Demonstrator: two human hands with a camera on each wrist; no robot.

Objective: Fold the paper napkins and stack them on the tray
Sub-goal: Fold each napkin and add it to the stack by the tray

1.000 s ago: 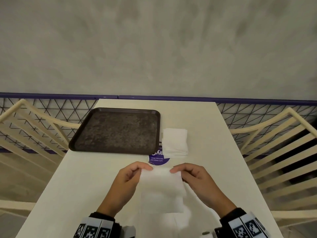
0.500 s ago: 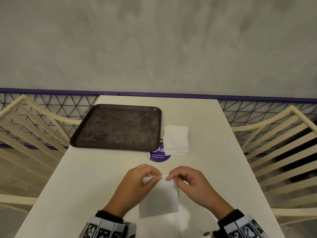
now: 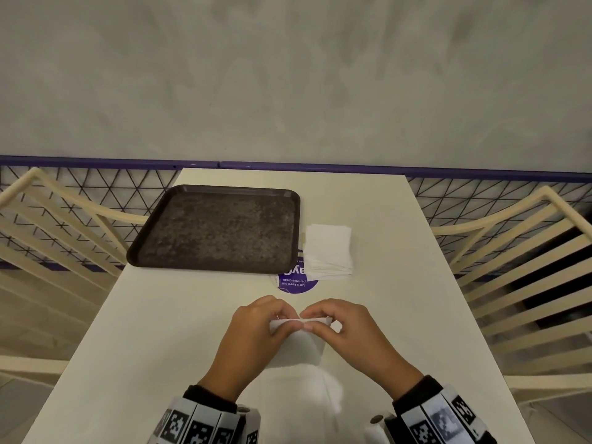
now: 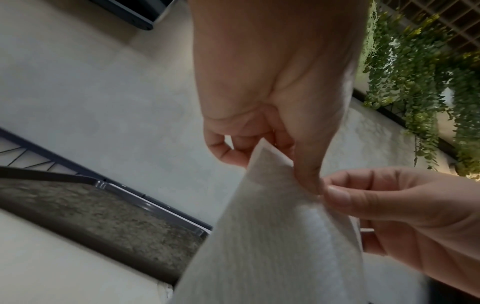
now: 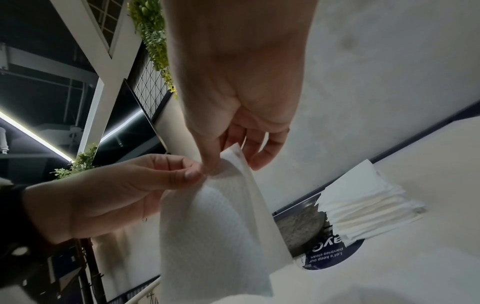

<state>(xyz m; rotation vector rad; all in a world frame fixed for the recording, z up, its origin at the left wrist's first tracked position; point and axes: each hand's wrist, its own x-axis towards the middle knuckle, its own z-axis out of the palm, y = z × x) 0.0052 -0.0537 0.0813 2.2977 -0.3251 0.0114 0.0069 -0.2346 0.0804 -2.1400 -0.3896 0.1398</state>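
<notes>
A white paper napkin [image 3: 299, 346] hangs folded just above the table, near me at the middle. My left hand [image 3: 256, 328] pinches its top edge on the left, and my right hand [image 3: 339, 325] pinches the same edge on the right, thumbs nearly meeting. The left wrist view shows the napkin [image 4: 272, 236] draping down from my left hand [image 4: 285, 160]. In the right wrist view the napkin [image 5: 215, 226] hangs from my right hand [image 5: 228, 158]. The dark tray [image 3: 153, 241] lies bare at the far left. A stack of white napkins [image 3: 328, 251] sits right of it.
A round purple sticker [image 3: 296, 282] is on the white table [image 3: 160, 331], between the tray and my hands. Cream slatted chairs [image 3: 525, 283] flank both sides. A black wire grid with a purple rail [image 3: 448, 171] runs behind the table, with a grey wall beyond it.
My hands have come together from the napkin's outer corners to its top middle, and the wide napkin has narrowed into a folded, hanging piece.
</notes>
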